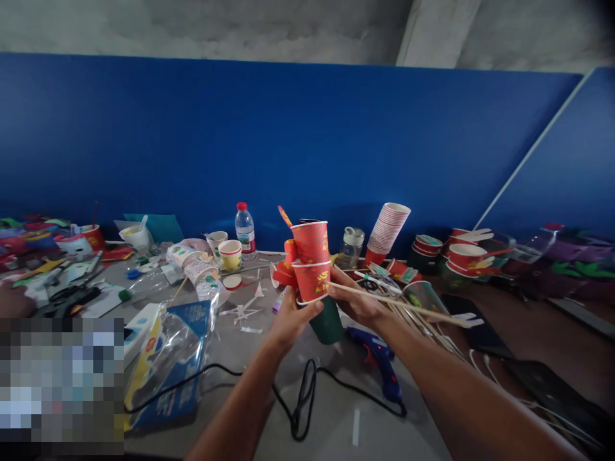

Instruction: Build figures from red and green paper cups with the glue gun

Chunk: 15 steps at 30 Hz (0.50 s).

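Note:
My left hand (291, 323) and my right hand (358, 299) hold a column of paper cups from both sides. It has two red paper cups (310, 242) with yellow print, one above the other, over a dark green paper cup (329, 321) that hangs tilted at the bottom. Smaller red pieces (288, 269) stick out on the column's left. A thin wooden stick (394, 299) runs right from the red cups across my right wrist, with a white forked tip at its far end. Below my right hand lies a blue glue gun (379, 362) with its black cord.
A tall stack of paper cups (388, 229) leans behind on the right, near a glass jar (352, 246). At the back stands a red-capped plastic bottle (245, 232). Plastic packaging (180, 358) lies front left, beyond it scissors (72, 294). Another person's hand (14, 298) is far left.

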Tool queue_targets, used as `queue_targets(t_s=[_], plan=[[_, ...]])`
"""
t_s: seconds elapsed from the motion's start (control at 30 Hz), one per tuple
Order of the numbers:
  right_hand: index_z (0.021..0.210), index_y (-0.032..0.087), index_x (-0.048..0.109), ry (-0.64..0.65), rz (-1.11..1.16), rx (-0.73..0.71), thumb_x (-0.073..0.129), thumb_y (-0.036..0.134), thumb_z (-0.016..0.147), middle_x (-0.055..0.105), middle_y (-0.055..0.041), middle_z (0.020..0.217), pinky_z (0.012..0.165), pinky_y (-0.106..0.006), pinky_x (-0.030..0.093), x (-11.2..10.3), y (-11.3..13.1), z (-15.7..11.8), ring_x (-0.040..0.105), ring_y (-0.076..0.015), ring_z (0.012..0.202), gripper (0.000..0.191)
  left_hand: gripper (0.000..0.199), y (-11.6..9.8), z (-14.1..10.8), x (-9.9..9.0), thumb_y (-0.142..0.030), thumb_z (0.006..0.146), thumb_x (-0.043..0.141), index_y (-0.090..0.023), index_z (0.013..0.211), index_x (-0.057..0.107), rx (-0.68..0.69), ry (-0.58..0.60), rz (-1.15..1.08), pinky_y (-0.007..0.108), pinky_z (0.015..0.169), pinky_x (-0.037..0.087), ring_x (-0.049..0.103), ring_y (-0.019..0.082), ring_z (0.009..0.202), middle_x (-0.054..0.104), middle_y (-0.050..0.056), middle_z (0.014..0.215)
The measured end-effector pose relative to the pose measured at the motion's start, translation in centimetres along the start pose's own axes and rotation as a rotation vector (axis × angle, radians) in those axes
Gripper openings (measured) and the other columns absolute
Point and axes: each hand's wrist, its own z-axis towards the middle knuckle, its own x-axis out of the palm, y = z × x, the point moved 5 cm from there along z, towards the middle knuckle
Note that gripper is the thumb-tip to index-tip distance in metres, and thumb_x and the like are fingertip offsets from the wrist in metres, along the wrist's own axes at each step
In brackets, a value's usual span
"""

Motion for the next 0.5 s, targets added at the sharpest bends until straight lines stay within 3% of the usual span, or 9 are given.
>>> queue_targets(t_s=[0.23,0.5], plan=[[0.119,0.026,0.061,-0.061,0.010,-0.031,0.077,0.035,0.070,0.066,-0.0052,0.119,0.099,-0.043,0.042,-0.2,0.1,0.0,0.062,-0.0253,0.107,0.053,0.062,-0.1,-0.1,0.1,-0.041,0.060,0.080,-0.016,0.113,0.061,-0.020,-0.012,-0.005,0.039,0.091,0.045,0.060,0.028,0.104,0.066,0.011,0.114],[0.118,0.025,0.063,-0.013,0.018,-0.014,0.074,0.031,0.072,0.069,-0.0043,0.113,0.099,-0.043,0.043,-0.4,-0.1,-0.1,0.064,-0.0242,0.101,0.047,0.060,1.0,0.0,-0.1,-0.040,0.062,0.080,-0.015,0.114,0.063,-0.128,0.125,-0.032,0.040,0.093,0.044,0.058,0.030,0.110,0.066,0.012,0.117]])
